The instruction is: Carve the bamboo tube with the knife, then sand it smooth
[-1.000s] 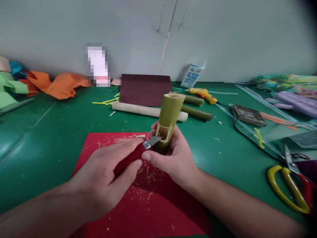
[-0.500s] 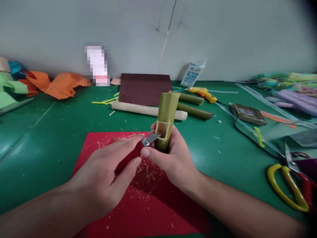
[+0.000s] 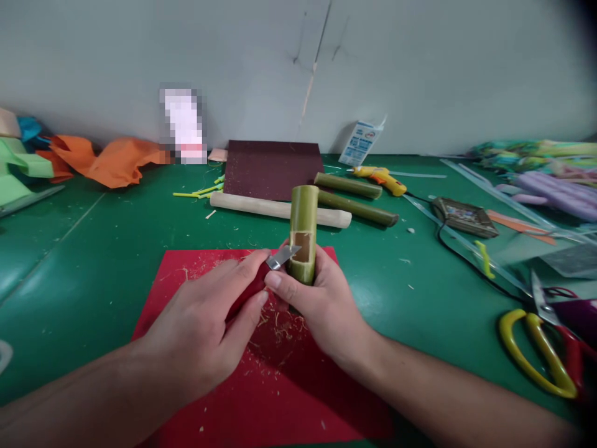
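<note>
My right hand [image 3: 321, 305] is wrapped round the lower end of a green bamboo tube [image 3: 302, 218], held nearly upright over a red sheet [image 3: 280, 398]. A square window is cut in the tube's side. My left hand [image 3: 205, 330] grips a red-handled knife [image 3: 254, 286]; its short steel blade [image 3: 283, 256] touches the left edge of the window. My right thumb rests against the knife beside the blade. Fine bamboo shavings lie on the red sheet under both hands.
On the green table [image 3: 93, 249] behind lie a pale wooden dowel [image 3: 261, 206], two green bamboo sticks [image 3: 359, 208], a dark maroon sheet [image 3: 273, 168] and a yellow glue gun [image 3: 380, 177]. Yellow-handled scissors [image 3: 536, 354] lie at right, orange paper [image 3: 112, 158] at back left.
The bamboo tube has swung from leaning right to nearly upright and shifted slightly left. The knife blade stays at the window's edge; both hands keep their grip.
</note>
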Available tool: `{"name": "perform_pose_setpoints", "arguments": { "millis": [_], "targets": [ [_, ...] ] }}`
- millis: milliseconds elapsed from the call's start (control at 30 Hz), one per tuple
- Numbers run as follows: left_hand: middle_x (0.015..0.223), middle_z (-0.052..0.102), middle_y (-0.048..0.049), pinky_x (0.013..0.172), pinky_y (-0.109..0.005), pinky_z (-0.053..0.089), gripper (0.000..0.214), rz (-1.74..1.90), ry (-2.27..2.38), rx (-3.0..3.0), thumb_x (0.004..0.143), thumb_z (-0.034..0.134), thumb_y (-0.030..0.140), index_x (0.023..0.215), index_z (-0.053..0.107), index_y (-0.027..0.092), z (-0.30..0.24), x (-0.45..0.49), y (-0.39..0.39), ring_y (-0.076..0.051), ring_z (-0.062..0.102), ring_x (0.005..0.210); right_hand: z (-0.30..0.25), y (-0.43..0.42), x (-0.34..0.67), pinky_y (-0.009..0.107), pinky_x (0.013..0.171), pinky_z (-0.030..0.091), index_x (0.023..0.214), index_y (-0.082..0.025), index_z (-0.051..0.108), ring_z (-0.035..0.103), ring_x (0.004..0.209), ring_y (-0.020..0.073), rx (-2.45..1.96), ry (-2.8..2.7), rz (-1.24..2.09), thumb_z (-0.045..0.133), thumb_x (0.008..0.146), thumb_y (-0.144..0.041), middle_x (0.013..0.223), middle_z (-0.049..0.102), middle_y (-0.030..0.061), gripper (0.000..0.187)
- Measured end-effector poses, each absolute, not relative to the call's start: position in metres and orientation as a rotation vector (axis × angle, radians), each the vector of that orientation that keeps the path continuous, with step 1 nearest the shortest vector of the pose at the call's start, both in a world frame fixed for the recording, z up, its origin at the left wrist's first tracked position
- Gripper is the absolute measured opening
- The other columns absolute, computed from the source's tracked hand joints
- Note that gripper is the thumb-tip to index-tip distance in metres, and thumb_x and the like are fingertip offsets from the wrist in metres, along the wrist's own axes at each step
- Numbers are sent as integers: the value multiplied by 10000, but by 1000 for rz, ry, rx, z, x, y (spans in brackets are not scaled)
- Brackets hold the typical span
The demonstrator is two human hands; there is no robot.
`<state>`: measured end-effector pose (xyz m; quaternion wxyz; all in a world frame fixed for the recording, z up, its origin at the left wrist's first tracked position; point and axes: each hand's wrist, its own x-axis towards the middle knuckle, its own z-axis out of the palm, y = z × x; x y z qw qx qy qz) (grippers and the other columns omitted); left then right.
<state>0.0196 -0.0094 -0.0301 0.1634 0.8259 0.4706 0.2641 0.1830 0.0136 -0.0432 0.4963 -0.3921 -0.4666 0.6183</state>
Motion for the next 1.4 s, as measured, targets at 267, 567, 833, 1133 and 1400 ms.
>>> {"name": "perform_pose_setpoints", "arguments": {
  "millis": [267,567,833,1133,1400],
  "targets": [
    [1262,542,-82,883,-313,510,446,818,1413,2397,897,418,276,1329,368,177,-33,23,-6,-209,544,1120,-46,9,177,217,432,338,768,-215,503,416,464,66,-956,-1111,1524,645,760,-357,566,463,-77,201],
    [1284,536,-55,995,-374,433,452,782,1326,2209,882,439,287,1325,403,204,-32,23,-1,-208,508,1171,-43,23,185,236,584,436,965,-243,454,511,605,82,-961,-1062,1476,754,625,-204,686,532,-81,455],
    [1254,555,-68,984,-378,440,429,712,1293,2161,873,454,285,1291,450,191,-25,19,-3,-223,523,1148,-47,23,189,250,612,458,1016,-258,439,528,660,100,-943,-1296,1373,749,629,-217,758,535,-58,497],
    [1280,533,-72,979,-375,439,444,683,1334,2206,874,447,273,1310,424,192,-25,18,-9,-227,505,1165,-51,17,192,244,593,426,1071,-292,391,476,693,106,-954,-1483,1152,726,658,-214,837,479,-39,538],
    [1227,566,-67,954,-338,454,466,674,1339,2314,869,456,277,1324,396,198,-26,15,-10,-209,547,1104,-51,16,190,232,627,446,1063,-281,373,483,707,95,-925,-1470,1129,721,688,-275,840,485,-40,512]
  ]
}}
